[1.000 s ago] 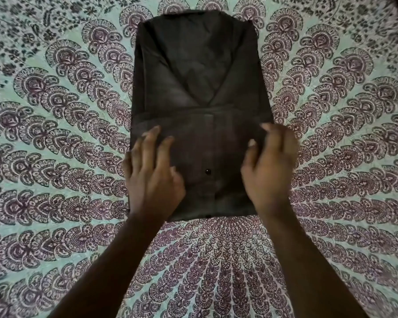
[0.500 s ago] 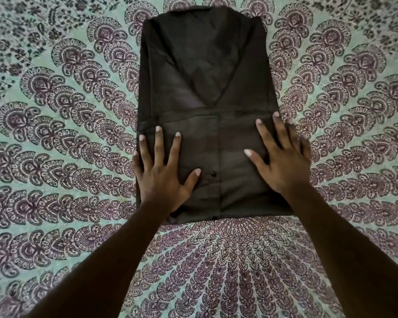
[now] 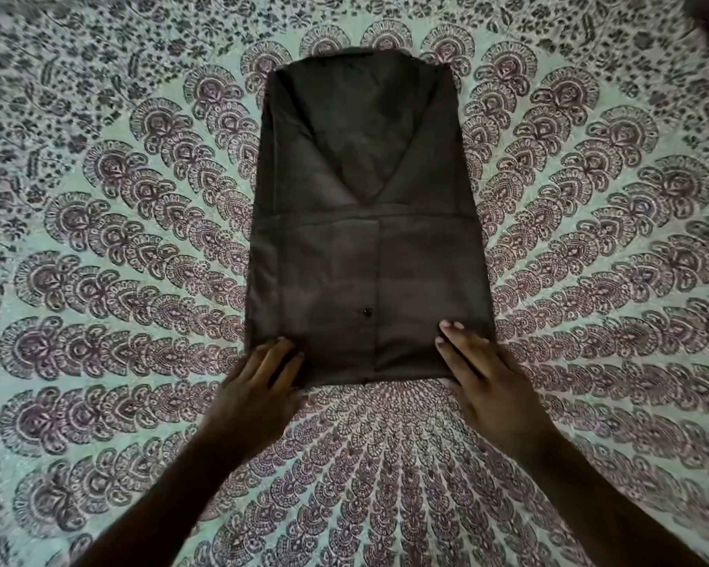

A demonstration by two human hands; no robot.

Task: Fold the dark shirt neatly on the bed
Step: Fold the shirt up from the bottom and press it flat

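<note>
A dark shirt (image 3: 365,223), folded into a tall rectangle, lies flat on a bed (image 3: 99,280) covered in a patterned sheet. The left hand (image 3: 258,386) and right hand (image 3: 488,382) rest at its near bottom corners, fingers spread flat, each grip apart, clasping nothing. A button (image 3: 368,311) shows near the centre seam.
</note>
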